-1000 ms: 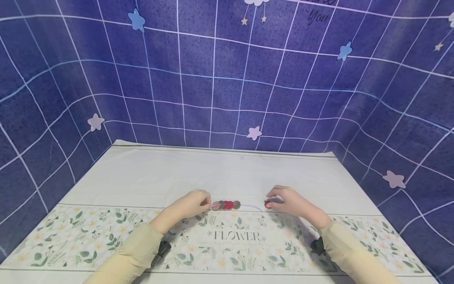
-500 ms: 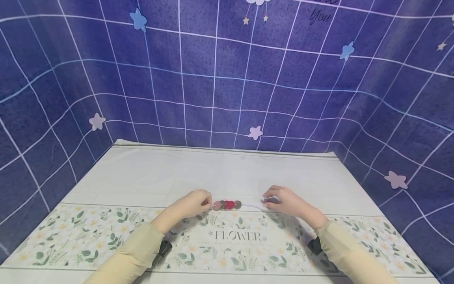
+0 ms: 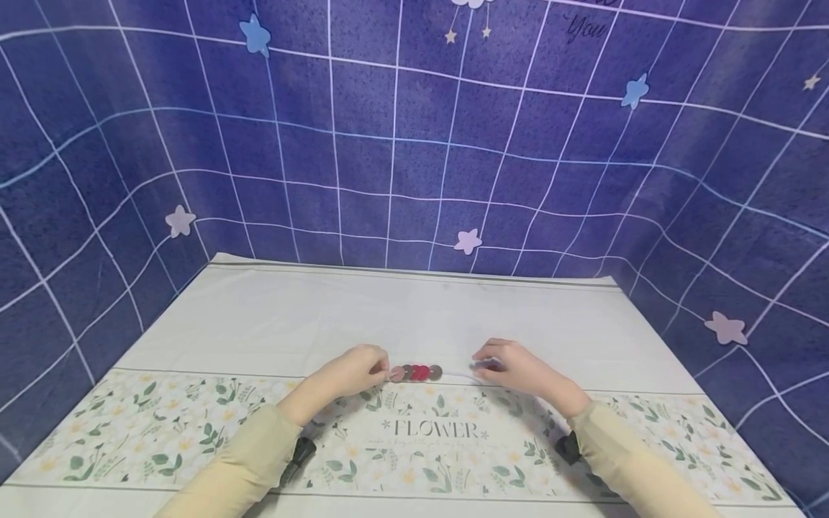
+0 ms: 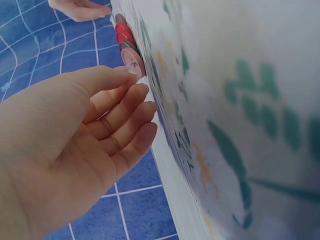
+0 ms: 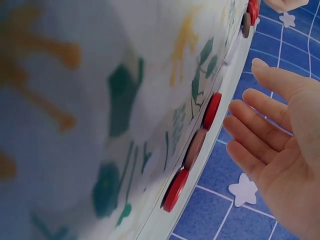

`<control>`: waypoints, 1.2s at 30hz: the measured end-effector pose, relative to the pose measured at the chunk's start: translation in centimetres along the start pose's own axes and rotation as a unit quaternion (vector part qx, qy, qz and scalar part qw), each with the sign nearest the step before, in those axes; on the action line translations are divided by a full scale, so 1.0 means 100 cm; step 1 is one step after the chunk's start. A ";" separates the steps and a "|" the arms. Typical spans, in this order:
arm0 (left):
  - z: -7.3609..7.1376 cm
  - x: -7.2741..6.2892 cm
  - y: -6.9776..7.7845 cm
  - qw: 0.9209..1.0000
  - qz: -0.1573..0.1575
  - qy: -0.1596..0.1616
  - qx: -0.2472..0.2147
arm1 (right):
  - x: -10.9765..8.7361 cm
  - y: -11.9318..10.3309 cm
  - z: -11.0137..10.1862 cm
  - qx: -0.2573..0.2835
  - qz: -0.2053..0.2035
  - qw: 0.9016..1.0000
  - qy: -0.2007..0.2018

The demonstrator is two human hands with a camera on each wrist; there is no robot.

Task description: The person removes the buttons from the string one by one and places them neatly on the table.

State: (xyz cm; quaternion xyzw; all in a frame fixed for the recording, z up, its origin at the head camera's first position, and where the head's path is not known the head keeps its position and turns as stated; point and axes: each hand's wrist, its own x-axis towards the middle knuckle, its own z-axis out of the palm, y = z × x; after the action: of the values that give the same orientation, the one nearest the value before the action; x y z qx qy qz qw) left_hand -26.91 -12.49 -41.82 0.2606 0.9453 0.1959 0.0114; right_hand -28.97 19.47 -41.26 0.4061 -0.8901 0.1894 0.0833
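Observation:
My left hand (image 3: 359, 370) pinches the end of a white cord beside a pink button (image 4: 132, 61). Strung in a row on that cord are several more buttons, brown and red, such as the red button (image 3: 421, 373) and the brown button (image 3: 436, 373) at the row's right end. The bare cord (image 3: 456, 374) runs right from there toward my right hand (image 3: 514, 368). That hand hovers with its thumb apart from the fingers, and nothing shows between them. In the right wrist view two loose red buttons and a brown button (image 5: 195, 149) lie beneath it; the head view hides them.
White tablecloth (image 3: 388, 313) covers the table, with a floral band (image 3: 194, 432) and the printed word FLOWER (image 3: 434, 430) along the front. A blue gridded curtain (image 3: 363, 165) with stars encloses the back and both sides.
My right hand has moved slightly left toward the cord's free end. The red button at its fingertips a second ago is now hidden in the head view. The left hand keeps its pinch.

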 end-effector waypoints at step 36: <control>-0.002 -0.001 0.002 1.000 0.004 -0.001 -0.007 | 0.021 -0.016 0.004 0.016 0.013 0.999 -0.042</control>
State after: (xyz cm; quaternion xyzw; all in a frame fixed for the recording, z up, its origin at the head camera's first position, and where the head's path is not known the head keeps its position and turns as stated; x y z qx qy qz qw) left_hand -26.75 -12.42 -41.58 0.2642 0.9429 0.2024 0.0130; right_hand -29.10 16.87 -40.59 0.4032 -0.8949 0.1876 0.0372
